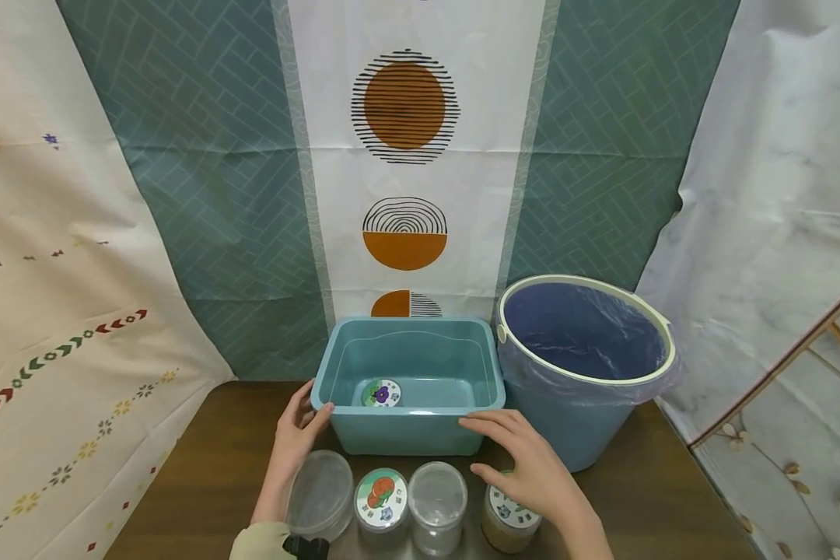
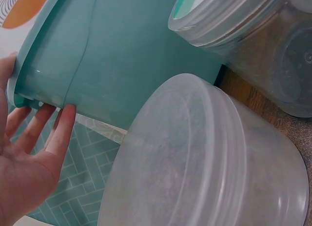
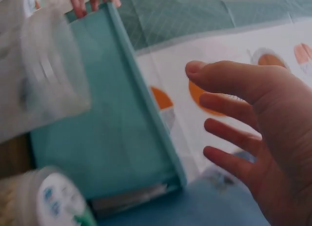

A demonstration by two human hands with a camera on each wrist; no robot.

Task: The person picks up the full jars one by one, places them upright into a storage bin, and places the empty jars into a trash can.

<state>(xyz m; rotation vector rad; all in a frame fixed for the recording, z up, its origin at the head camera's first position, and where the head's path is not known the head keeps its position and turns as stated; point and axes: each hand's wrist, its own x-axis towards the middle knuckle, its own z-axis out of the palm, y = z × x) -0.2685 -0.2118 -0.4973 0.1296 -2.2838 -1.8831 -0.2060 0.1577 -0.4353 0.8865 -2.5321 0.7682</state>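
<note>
A teal plastic bin [image 1: 409, 432] stands at the back of the table, with a round lid with a purple flower [image 1: 381, 393] on its floor. My left hand [image 1: 299, 435] grips its front left corner, thumb at the rim and fingertips against the outer side. In the right wrist view my right hand [image 3: 265, 123] hovers apart from the bin's other end, fingers spread and holding nothing. Beneath it, partly covered, is a jar with a white label [image 1: 511, 517]. Left of that jar stand a clear jar [image 1: 437, 505], a tomato-label jar [image 1: 381, 502] and a wide clear jar [image 2: 195, 157].
A blue trash can [image 1: 567, 424] with a pale rim and a plastic liner stands right beside the bin. Patterned cloths [image 1: 406, 179] hang behind and at both sides of the brown table [image 1: 203, 467].
</note>
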